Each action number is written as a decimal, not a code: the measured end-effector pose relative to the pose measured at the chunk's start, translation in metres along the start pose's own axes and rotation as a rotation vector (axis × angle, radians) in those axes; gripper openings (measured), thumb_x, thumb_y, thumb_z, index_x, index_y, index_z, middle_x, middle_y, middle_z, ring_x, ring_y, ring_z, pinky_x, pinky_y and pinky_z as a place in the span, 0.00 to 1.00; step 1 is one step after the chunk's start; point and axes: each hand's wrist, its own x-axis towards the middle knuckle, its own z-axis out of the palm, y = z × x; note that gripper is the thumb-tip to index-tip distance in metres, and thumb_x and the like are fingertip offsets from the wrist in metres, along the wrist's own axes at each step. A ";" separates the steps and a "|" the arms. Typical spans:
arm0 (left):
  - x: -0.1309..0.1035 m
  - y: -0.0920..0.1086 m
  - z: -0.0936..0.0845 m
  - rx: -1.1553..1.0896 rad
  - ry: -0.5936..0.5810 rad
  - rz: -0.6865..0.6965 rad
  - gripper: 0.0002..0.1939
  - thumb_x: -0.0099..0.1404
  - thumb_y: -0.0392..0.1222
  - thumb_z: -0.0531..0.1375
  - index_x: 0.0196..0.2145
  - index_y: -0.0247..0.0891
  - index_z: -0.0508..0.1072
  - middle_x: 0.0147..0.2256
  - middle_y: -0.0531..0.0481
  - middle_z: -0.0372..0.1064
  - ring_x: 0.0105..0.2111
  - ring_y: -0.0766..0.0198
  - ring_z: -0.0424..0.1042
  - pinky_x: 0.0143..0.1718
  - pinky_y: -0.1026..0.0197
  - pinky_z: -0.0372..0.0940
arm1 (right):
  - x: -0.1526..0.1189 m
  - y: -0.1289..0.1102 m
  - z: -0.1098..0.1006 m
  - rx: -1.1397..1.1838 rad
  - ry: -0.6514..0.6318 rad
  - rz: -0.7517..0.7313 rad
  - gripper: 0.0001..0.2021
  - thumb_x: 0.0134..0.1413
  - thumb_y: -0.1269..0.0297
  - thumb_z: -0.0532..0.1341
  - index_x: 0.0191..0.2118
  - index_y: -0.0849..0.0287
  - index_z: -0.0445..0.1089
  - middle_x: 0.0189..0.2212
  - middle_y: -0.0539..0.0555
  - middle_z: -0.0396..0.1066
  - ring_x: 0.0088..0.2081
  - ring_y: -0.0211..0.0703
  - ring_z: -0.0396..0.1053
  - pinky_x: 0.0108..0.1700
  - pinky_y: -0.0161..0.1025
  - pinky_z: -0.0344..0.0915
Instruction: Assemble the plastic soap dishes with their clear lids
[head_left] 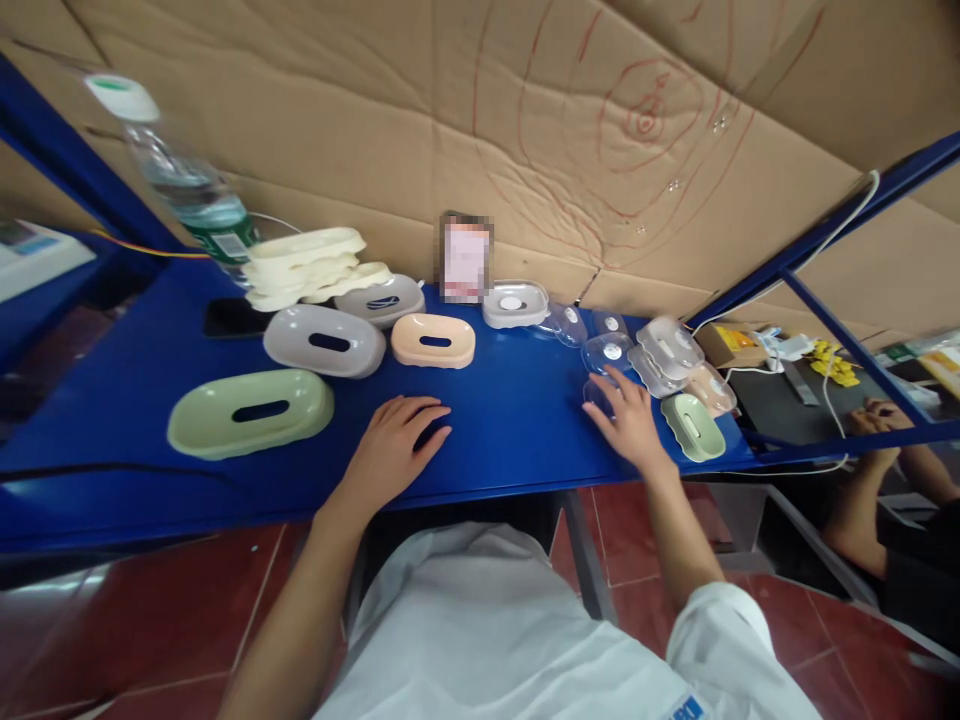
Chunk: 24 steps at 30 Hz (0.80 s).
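My left hand [397,440] rests on the blue table with its fingers loosely stretched and the thumb apart, holding nothing. Nearest to it are an oval peach plastic dish with a slot [433,355] and a larger green slotted dish [251,438]. Behind these sit a grey slotted dish [300,345] and another grey one [394,312]. My right hand [631,420] lies spread, its fingertips over a clear round plastic piece [596,397]. Just beyond it is a clear disc with a white label [600,356]. To its right lies a small green dish [694,428].
Cream wavy plastic pieces [300,262] are stacked beside a water bottle [196,195]. A phone-like screen [466,262] leans on the cardboard wall. Clear and grey dishes [667,350] are piled at right. Another person's hands [877,420] show beyond the blue frame.
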 end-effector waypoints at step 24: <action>-0.001 0.000 0.002 0.054 -0.054 -0.001 0.19 0.80 0.51 0.54 0.55 0.43 0.80 0.60 0.41 0.75 0.59 0.44 0.74 0.69 0.34 0.62 | 0.128 -0.099 0.070 0.107 -0.028 -0.134 0.25 0.74 0.65 0.56 0.73 0.56 0.65 0.67 0.66 0.70 0.71 0.61 0.61 0.76 0.73 0.32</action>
